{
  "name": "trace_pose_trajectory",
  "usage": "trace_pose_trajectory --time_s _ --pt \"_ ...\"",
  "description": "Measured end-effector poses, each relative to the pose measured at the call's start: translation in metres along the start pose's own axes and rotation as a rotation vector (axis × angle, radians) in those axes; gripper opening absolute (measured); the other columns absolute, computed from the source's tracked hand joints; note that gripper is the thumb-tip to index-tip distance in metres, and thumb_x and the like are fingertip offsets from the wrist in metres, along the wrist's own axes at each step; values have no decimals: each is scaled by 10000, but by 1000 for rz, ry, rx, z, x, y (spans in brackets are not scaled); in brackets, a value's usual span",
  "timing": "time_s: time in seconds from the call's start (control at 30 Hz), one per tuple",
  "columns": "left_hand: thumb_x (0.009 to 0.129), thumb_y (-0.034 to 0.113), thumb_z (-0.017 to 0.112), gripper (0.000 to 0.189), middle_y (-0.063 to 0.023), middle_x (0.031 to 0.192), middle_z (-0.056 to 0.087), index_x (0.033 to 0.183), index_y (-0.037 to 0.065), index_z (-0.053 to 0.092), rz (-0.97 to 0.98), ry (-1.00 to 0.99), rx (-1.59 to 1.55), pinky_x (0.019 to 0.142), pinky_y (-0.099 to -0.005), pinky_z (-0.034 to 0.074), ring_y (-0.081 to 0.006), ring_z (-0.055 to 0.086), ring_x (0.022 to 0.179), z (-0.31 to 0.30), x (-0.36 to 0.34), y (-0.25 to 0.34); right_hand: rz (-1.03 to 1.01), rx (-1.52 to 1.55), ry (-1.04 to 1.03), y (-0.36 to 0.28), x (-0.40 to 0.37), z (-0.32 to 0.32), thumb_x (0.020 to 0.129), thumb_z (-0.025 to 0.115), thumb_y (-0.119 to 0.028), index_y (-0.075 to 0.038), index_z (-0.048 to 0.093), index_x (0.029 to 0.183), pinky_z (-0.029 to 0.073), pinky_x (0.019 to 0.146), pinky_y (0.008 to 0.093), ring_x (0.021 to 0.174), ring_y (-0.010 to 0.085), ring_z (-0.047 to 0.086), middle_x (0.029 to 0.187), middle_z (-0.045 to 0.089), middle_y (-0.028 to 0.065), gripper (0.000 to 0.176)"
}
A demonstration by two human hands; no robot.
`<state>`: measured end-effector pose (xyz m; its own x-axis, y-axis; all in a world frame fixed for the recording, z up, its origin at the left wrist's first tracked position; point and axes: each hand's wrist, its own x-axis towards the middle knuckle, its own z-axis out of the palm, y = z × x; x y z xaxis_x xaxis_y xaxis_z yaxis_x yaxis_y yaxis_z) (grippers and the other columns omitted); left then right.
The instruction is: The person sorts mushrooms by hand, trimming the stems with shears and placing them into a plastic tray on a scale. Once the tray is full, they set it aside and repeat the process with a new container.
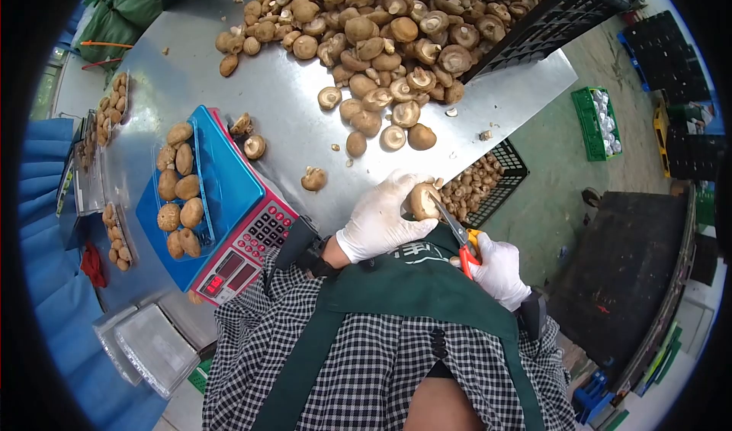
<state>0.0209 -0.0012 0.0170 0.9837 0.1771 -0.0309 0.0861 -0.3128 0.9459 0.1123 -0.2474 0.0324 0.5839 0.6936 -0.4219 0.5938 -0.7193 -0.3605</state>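
Note:
White gloves cover both hands. My left hand (389,216) grips a shiitake mushroom (424,202) by its cap, with the pale underside turned toward the right. In my right hand (497,269) is a pair of scissors (460,236) with red and yellow handles, its blades reaching up to the mushroom's stem side. Left of my hands, a blue and pink weighing scale (244,236) carries a clear tray of shiitake mushrooms (180,194). A loose mushroom (313,178) lies on the metal table (259,126) between the scale and my left hand.
A big heap of mushrooms (381,34) covers the table's far side, beside a black crate (549,27). Below the table edge stands another black crate (509,173) holding mushrooms. Filled trays (116,236) line the left; stacked empty trays (152,347) lie lower left. A green crate (597,123) is on the floor.

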Motion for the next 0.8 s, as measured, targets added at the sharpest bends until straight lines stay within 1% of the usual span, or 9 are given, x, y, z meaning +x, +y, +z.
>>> trace_pose_trajectory --time_s 0.07,0.13,0.2,0.27,0.47,0.53,0.57,0.63,0.8 --pt "765 218 774 582 -115 1115 545 1269 54 535 -13 -23 27 954 -357 439 -276 560 1069 -2 0 0 54 108 6 -2 -1 -1 792 704 -532 -25 540 862 482 607 407 648 335 623 681 600 178 537" --pt "792 197 757 580 -102 1167 542 1301 54 518 -2 5 -209 1008 -346 409 -235 541 1130 -4 0 0 108 213 11 4 -3 5 811 720 -470 -18 551 886 484 616 384 627 297 618 679 590 176 488" --pt "803 184 747 581 -93 1189 537 1317 55 508 6 -1 -246 1029 -341 393 -218 529 1152 -9 -1 0 197 625 171 12 1 14 857 709 -351 -14 558 933 464 620 341 594 184 509 658 540 142 377" --pt "814 171 737 583 -84 1211 532 1333 56 498 10 2 -275 1049 -337 376 -200 517 1175 -14 -3 3 237 685 153 23 6 13 896 673 -316 -12 542 926 444 611 329 616 159 434 658 508 116 333" --pt "824 145 719 583 -77 1222 523 1350 57 485 -54 59 -425 1065 -328 356 -182 505 1196 -23 -13 6 73 433 158 17 27 -2 832 723 -342 -12 543 934 460 614 370 606 305 535 676 570 150 389" --pt "822 148 720 578 -72 1216 514 1346 67 489 -79 79 -475 1059 -328 360 -174 497 1194 -28 -17 9 -73 123 152 9 34 -15 745 776 -381 -18 554 948 457 630 436 662 370 562 693 580 164 471" --pt "822 148 720 578 -72 1216 514 1346 67 489 -83 96 -474 1059 -328 360 -174 497 1194 -28 -18 7 -82 76 165 -2 36 -23 679 803 -429 -30 570 965 438 681 459 724 350 573 735 584 150 543" --pt "818 144 720 576 -68 1190 502 1343 75 492 -9 163 -263 1049 -331 366 -176 492 1174 -29 -20 1 -170 -24 153 -12 40 -38 670 805 -445 -37 577 973 429 721 436 764 334 575 785 596 139 557" --pt "806 143 718 579 -80 1134 489 1338 84 499 19 212 -228 1022 -342 383 -211 504 1120 -31 -22 3 -260 -291 182 -27 49 -48 659 775 -556 -51 601 989 389 813 379 889 278 574 915 612 100 628"
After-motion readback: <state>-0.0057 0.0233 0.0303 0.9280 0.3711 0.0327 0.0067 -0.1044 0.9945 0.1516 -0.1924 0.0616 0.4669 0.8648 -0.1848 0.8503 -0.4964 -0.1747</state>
